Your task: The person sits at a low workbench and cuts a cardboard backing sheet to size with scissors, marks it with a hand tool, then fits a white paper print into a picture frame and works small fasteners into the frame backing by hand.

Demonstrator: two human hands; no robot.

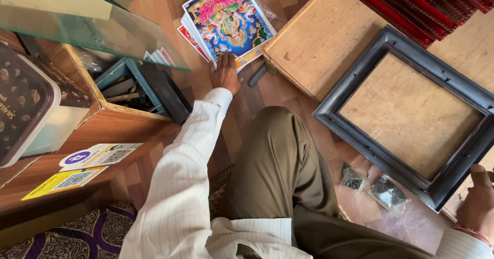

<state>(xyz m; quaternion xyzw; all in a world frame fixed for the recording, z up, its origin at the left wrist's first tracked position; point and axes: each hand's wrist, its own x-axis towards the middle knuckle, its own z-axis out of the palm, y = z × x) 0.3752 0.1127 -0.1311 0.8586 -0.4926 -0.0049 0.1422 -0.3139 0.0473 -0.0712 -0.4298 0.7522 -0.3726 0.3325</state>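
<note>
Your left hand [225, 73] presses flat, fingers spread and grasping nothing, on the near edge of the top print [228, 18] in a stack on the floor, steadying it. The print's long axis runs away from you, tilted left. Your right hand [476, 200] grips the black frame's [339, 127] near corner, holding it flat on the wooden board [314, 37].

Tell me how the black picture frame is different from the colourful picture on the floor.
The black rectangular picture frame is empty, showing the wooden board through its middle; the colourful printed picture is full of bright pinks and blues. The frame is thick and raised; the picture is thin, topping a stack. The right hand is at the frame's corner, the left hand touches the picture. Both are rectangular.
</note>
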